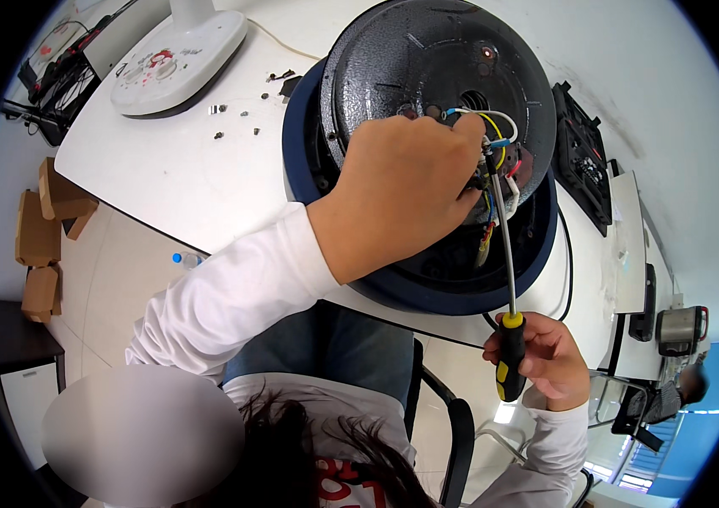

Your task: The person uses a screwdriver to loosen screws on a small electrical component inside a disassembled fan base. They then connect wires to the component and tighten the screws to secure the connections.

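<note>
A black, speckled round metal housing [376,76] stands tilted inside a dark blue round base [410,296] on the table. Over the housing's middle, my left hand [402,186] is closed, fingertips curled in among the wires; what they grip is hidden behind the hand. Yellow, white, red and blue-sleeved wires [507,127] come out beside its fingertips. My right hand [556,360] grips the black-and-yellow handle of a screwdriver [510,360]. Its long shaft runs up to the wiring, with the tip beside my left fingers at a small metal terminal.
Several small screws and clips [244,113] lie left of the housing. A white stand base [175,68] is at the far left, an open black tool case [584,157] at the right. Cardboard boxes [39,229] are on the floor; another person [672,398] sits at the far right.
</note>
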### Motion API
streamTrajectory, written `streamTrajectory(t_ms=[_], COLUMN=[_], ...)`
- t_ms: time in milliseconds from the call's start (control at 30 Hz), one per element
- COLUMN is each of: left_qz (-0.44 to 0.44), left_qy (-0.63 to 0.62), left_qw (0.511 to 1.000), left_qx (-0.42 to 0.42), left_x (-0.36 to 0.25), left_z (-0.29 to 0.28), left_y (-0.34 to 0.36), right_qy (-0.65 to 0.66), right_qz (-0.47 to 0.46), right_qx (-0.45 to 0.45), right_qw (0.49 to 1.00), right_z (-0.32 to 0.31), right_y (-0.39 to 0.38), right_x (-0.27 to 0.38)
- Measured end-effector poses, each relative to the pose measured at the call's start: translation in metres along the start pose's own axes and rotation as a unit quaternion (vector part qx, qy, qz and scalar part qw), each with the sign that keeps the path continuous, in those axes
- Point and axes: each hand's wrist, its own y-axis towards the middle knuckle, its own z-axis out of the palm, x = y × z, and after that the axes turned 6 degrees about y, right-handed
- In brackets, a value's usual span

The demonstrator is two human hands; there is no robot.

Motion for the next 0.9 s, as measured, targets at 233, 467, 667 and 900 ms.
streamTrajectory(t_ms=[233,467,667,900], left_qz=[-0.002,0.003,0.001,0.000], left_qy=[0.000,0.006,0.005,0.000], left_qw=[1.000,1.000,1.000,1.000], left_qx=[-0.016,0.005,0.003,-0.005], left_x=[0.000,-0.001,0.000,0.000], left_z=[0.001,0.001,0.001,0.002], left_y=[0.001,0.000,-0.001,-0.001], right_qy=[-0.003,-0.062,-0.039,-0.119], right_qz=[-0.056,-0.100,-0.080,-0.056], right_qx=[-0.064,-0.138,-0.104,-0.089], right_qw=[0.996,0.983,0.991,0.987], right_z=[0.005,0.014,0.018,0.026], right_y=[0.001,-0.001,-0.007,-0.013], right_x=[-0.019,-0.013,-0.008,0.003])
